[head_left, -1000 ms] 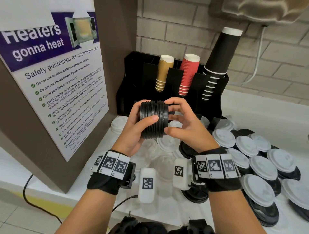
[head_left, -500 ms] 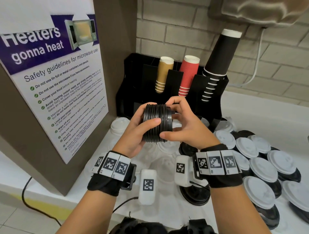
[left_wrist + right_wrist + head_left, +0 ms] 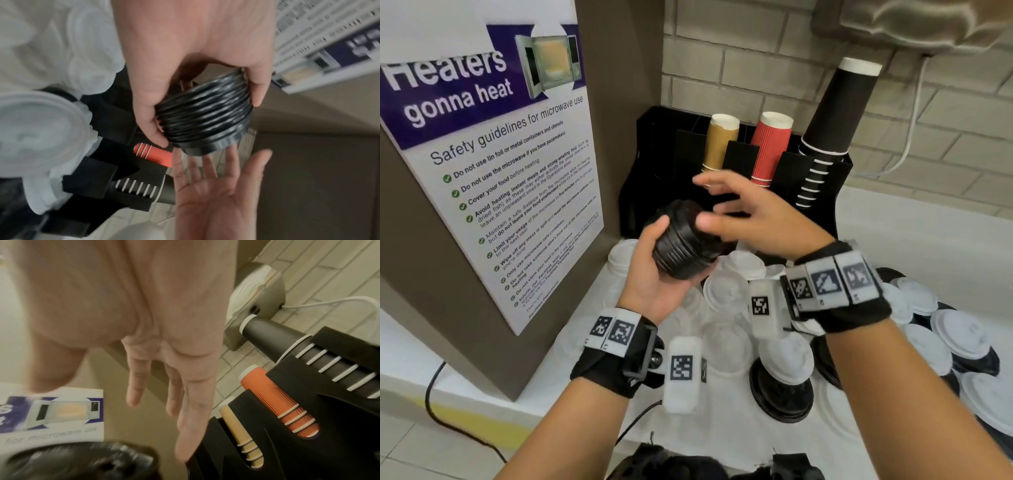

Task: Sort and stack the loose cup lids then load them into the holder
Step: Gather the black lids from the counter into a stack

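Up above the white counter (image 3: pixel 914 222), the person's left hand (image 3: pixel 654 274) grips a stack of nested black plastic cup lids (image 3: pixel 681 243), thumb on one side and fingers curled round the other, with the stack tilted so that its top end leans toward the far left. Just beyond that end, the right hand (image 3: pixel 750 212) hovers with its fingers (image 3: pixel 189 410) straight and spread, holding nothing; in the left wrist view its palm faces the stack and stands a little apart from it.

Against the far brick wall stands a black slotted cup holder (image 3: pixel 743 157). Its slots carry three leaning columns of paper cups: a tan stack (image 3: pixel 719 144) on the left, a red ribbed stack (image 3: pixel 770 147) in the middle and a taller black stack with white rims (image 3: pixel 835 116) on the right. A compartment at the holder's left end looks dark, and what it contains cannot be made out.

Loose white dome lids (image 3: pixel 945 339) lie over black lids (image 3: pixel 780 397) across the near and right parts of the counter, some white ones resting directly on black ones; more pale lids (image 3: pixel 726 291) crowd under the hands. On the left, a brown cabinet side bears a microwave safety poster (image 3: pixel 493 164). A grey appliance (image 3: pixel 257 305) with a white cable hangs on the wall above the black cups
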### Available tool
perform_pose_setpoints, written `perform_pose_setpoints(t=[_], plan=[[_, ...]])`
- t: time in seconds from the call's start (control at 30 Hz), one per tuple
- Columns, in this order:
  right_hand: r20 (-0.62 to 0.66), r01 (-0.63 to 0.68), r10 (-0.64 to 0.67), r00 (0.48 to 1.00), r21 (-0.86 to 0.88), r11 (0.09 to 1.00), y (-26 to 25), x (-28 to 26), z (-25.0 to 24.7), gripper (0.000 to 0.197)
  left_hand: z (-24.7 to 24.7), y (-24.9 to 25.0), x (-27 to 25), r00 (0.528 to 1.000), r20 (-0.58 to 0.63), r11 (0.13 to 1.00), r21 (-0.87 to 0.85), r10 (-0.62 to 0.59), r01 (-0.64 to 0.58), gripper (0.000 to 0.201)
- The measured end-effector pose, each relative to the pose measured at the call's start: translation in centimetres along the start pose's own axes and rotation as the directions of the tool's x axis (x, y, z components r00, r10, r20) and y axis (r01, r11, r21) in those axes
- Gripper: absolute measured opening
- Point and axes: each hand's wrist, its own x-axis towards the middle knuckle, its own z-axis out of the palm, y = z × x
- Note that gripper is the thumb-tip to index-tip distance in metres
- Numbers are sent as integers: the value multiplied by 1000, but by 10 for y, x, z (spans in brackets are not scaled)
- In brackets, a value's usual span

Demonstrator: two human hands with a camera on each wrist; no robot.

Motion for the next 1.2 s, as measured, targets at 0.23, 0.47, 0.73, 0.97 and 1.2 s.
perform_pose_setpoints(t=[0.23,0.47,0.73,0.97,1.2], plan=[[201,-56,382,902,-823,565,36,28,8,45,-16,16,1,997,-74,959,-278,28,-47,70],[243,90,505,828,-947,309,62,24,32,37,-28,29,-2,997,-28,957,-279,75,-80,49],[156,-86,275,949,-712,697,42,54,10,44,-24,39,1,991,-34,950,-284,129,-133,48],[322,108,693,645,-936,335,71,63,34,92,-22,37,1,991,-72,953,-275,115,-130,47],[264,213,602,753,-964,157,86,55,33,88,-22,40,3,991,-81,961,-248,108,-125,51]])
